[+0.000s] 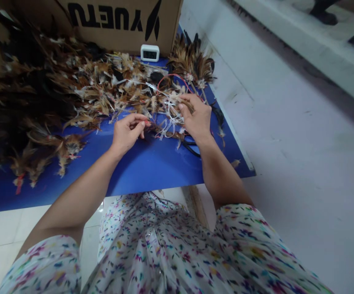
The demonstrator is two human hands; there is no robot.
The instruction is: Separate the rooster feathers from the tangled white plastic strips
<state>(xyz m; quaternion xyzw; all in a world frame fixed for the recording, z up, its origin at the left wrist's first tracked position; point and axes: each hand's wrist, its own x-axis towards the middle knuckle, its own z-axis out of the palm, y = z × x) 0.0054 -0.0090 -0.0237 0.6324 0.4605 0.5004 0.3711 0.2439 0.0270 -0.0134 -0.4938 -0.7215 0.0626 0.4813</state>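
Observation:
My left hand (127, 132) is closed in a pinch above the blue tabletop, with a speck of red at its fingertips; what it grips is too small to make out. To its right, my right hand (197, 116) pinches a brownish feather (188, 105), its thumb and index finger pressed together. Between the hands lies a tangle of thin white strips (172, 118) among small feathers. Partly under my right wrist, black-handled scissors (191, 149) rest on the table, their blades hidden. A red strand (173, 75) curves just beyond my right hand.
A large heap of brown and black feathers (94, 87) covers the table's left and back. A cardboard box (118, 38) stands behind it, with a white digital clock (149, 53) in front. More feathers (192, 61) lie at the back right. A pale wall (275, 102) borders the table's right side.

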